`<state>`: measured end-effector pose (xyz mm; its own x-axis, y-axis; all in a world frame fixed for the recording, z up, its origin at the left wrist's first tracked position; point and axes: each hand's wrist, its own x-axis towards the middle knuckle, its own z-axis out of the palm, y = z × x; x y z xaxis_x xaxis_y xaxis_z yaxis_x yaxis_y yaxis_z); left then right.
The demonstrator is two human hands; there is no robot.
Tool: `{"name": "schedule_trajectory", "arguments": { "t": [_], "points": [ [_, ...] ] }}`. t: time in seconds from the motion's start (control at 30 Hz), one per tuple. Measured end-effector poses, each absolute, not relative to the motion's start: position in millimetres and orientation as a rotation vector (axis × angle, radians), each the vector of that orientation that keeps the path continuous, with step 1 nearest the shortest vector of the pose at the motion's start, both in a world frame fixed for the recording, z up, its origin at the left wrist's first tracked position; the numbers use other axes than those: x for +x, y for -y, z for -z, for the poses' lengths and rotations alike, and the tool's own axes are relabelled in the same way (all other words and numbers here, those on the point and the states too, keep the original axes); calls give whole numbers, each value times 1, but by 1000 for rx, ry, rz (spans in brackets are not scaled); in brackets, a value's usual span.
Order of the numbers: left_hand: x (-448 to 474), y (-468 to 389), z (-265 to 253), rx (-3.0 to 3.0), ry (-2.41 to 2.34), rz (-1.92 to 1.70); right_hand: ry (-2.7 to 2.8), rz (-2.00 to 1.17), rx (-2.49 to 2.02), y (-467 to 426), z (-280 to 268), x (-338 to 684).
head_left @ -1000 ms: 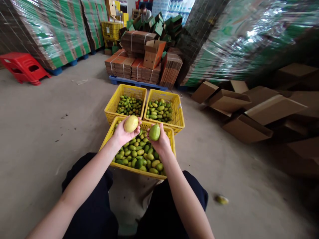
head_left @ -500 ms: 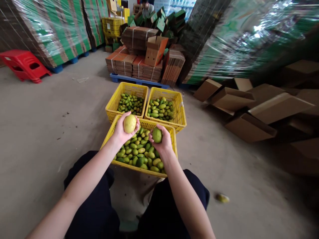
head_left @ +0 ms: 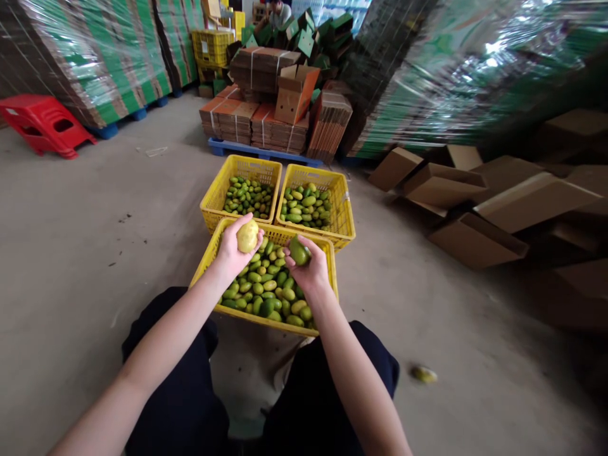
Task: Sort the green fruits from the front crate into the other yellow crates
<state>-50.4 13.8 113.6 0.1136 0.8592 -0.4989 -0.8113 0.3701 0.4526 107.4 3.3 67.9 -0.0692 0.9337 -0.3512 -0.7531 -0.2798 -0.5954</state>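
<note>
Over the near yellow crate (head_left: 335, 269), my left hand (head_left: 230, 253) is closed round a pale yellow oval fruit (head_left: 247, 237), whose upper face shows. To the right, my right hand (head_left: 311, 266) grips a dark green oval fruit (head_left: 299, 251) between thumb and fingers. Both fruits are held apart at about the same height. Beneath them, the crate is well filled with green and yellow-green fruits (head_left: 268, 286) of the same oval kind; my hands cover part of them. The exact kind of fruit cannot be told.
Two more yellow crates of fruit, a left one (head_left: 209, 201) and a right one (head_left: 349, 218), stand just beyond. One fruit (head_left: 424, 374) lies on the floor at right. Open cartons (head_left: 479, 244), bundled cardboard (head_left: 280, 133), a red stool (head_left: 45, 123) and a distant person (head_left: 280, 12) are around.
Both fruits have turned a little within my fingers: the yellow one shows a different face and the green one is tilted. My hands have hardly moved.
</note>
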Motion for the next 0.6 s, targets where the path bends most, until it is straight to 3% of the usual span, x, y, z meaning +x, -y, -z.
{"name": "schedule_trajectory", "arguments": {
  "t": [0.4,0.6],
  "points": [
    [-34,-13,-91,-38,-796,-1062,366,-1765,-905,-3,-69,105],
    [-33,-13,-93,108,-819,-1177,577,-1430,-924,3,-74,101]
  ]
}}
